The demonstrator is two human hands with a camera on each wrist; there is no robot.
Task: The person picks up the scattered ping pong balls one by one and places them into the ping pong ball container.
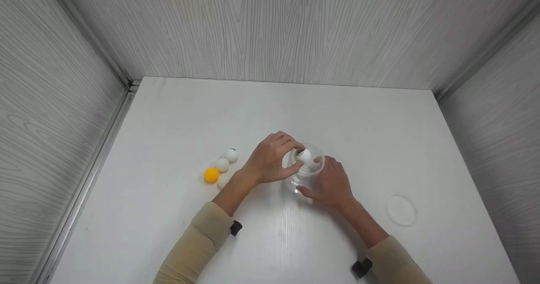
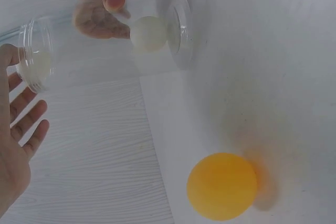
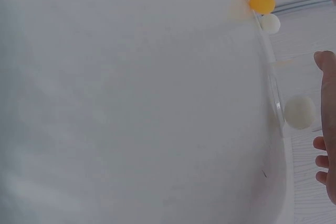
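A clear plastic jar (image 1: pixel 300 178) stands upright on the white table with its mouth upward. My right hand (image 1: pixel 333 182) grips its side, thumb on the near side and fingers around the far right. Over the mouth, my left hand (image 1: pixel 272 157) pinches a white ping-pong ball (image 1: pixel 303 155) between thumb and fingertips; dark print shows on it. Another white ping-pong ball (image 2: pixel 148 33) lies at the jar's bottom in the left wrist view. Left of the jar are an orange ping-pong ball (image 1: pixel 211 174) and several white ones (image 1: pixel 222 164), one partly hidden by my left forearm.
A pale, see-through round lid or ring (image 1: pixel 415 212) lies flat on the table (image 1: pixel 337 115) at the right. Grey wood-grain panels (image 1: pixel 270 31) stand along the back and both sides.
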